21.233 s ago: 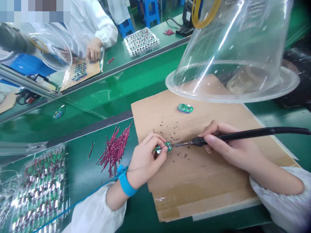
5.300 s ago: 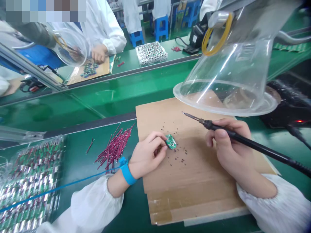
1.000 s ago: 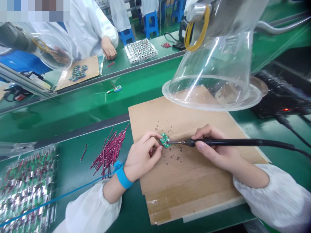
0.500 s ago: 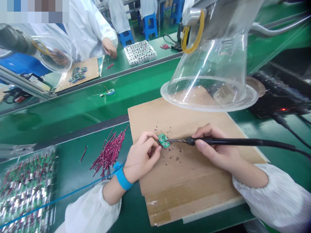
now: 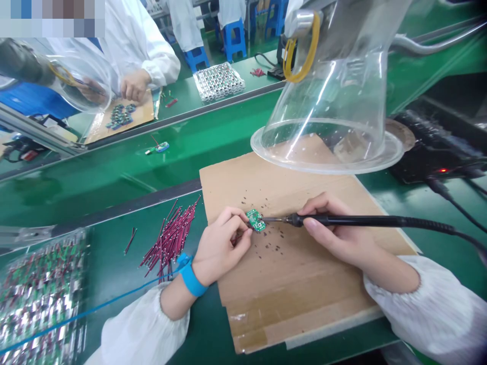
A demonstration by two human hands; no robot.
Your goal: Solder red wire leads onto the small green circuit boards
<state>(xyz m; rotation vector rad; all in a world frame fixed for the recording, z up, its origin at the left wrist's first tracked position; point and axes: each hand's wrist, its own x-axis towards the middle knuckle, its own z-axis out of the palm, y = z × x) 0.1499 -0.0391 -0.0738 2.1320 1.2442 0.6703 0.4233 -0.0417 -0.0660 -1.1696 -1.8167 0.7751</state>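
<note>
My right hand (image 5: 335, 223) is closed round the black grip of a soldering iron (image 5: 361, 221). The iron's metal tip points left and meets the right side of a small green circuit board (image 5: 256, 220). At the board's left edge, my left hand (image 5: 224, 241) has thumb and fingers pinched together on it. Whether a wire is also in that pinch is hidden. Under the board lies a cardboard sheet (image 5: 304, 284) marked with dark specks. A blue wrist strap (image 5: 193, 280) with a cord sits on my left wrist.
A pile of dark red wires (image 5: 171, 238) lies left of my left hand. Bagged boards (image 5: 41, 284) fill the lower left. A clear fume hood (image 5: 327, 116) hangs above the cardboard. Beyond the green conveyor belt (image 5: 213, 132), a co-worker's hand (image 5: 135, 85) is over small parts.
On the belt, a small part with a wire has moved left. The co-worker's hand has shifted left over its cardboard. My hands, the iron and the board stay nearly still.
</note>
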